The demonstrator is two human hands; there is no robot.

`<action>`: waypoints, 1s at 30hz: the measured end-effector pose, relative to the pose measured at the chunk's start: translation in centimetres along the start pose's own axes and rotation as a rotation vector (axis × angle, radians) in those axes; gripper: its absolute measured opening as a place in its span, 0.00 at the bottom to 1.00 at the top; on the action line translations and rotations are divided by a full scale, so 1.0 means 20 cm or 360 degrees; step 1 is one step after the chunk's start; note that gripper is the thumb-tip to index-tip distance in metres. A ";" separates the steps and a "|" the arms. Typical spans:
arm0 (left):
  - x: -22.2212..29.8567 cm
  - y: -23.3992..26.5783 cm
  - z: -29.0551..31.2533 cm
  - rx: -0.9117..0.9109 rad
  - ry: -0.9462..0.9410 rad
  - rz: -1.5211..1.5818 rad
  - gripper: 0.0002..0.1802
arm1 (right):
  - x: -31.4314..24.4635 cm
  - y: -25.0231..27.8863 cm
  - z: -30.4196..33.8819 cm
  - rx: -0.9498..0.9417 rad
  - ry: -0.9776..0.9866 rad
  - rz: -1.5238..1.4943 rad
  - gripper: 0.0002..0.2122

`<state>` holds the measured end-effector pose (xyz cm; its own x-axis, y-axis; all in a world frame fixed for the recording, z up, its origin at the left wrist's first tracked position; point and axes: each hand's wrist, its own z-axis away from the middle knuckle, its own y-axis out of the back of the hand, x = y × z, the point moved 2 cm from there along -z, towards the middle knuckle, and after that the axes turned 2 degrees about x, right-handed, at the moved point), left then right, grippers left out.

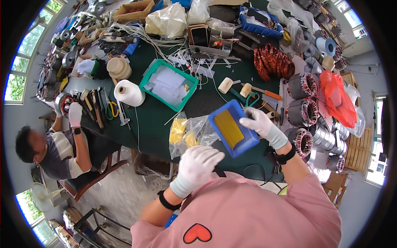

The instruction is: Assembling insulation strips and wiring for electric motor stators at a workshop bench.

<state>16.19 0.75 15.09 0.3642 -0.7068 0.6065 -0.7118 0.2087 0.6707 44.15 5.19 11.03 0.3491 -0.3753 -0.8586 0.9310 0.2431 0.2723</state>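
Note:
My right hand (264,127), in a white glove, grips the right rim of a small blue plastic bin (243,144), which is tilted above the near edge of the table. Inside the bin lies a bundle of thin yellow strips (228,129). To its left, my left hand (197,168), gloved too, hovers with fingers loosely extended and apart, and nothing shows in it. Just beyond that hand is a clear plastic bag (202,129) with yellow pieces (178,130) in it, partly hidden behind the bin.
A green tray (148,87) of white slips stands mid-table, beside a white thread cone (129,93). Mallets (225,85), scissors (111,109) and copper coils (271,62) lie around. Wound motor stators (301,112) line the right. A co-worker (62,151) sits at left, handling a stator.

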 end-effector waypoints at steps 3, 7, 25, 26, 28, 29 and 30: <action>-0.05 0.10 0.07 0.0319 0.0508 -0.0029 0.11 | -0.12 -0.02 -0.05 0.0029 0.0092 -0.0032 0.21; -0.16 0.12 0.18 0.0659 0.1372 0.0412 0.27 | -0.30 -0.34 -0.11 0.0040 0.0190 -0.0162 0.23; -1.06 0.03 1.00 0.0995 0.2269 0.0766 0.21 | -0.10 -0.93 -0.15 -0.0245 0.0214 -0.0134 0.13; -1.11 0.00 1.02 0.1036 0.2310 0.0766 0.20 | -0.11 -0.92 -0.10 -0.0288 -0.0023 -0.0262 0.12; -1.15 -0.06 0.96 0.1160 0.2315 0.0838 0.17 | 0.02 -0.92 -0.05 -0.0259 0.0008 -0.0217 0.11; -1.18 -0.09 0.96 0.1165 0.2373 0.1008 0.18 | 0.04 -0.93 -0.02 -0.0272 0.0013 -0.0214 0.11; -1.21 -0.12 0.97 0.1160 0.2396 0.1066 0.18 | 0.05 -0.94 0.01 -0.0283 -0.0043 -0.0216 0.10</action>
<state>-2.57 4.26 -9.46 -0.1857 0.6068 0.7728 -0.8940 -0.4307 0.1234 26.90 0.09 5.17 0.2267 -0.4386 -0.8696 0.9371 0.3416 0.0720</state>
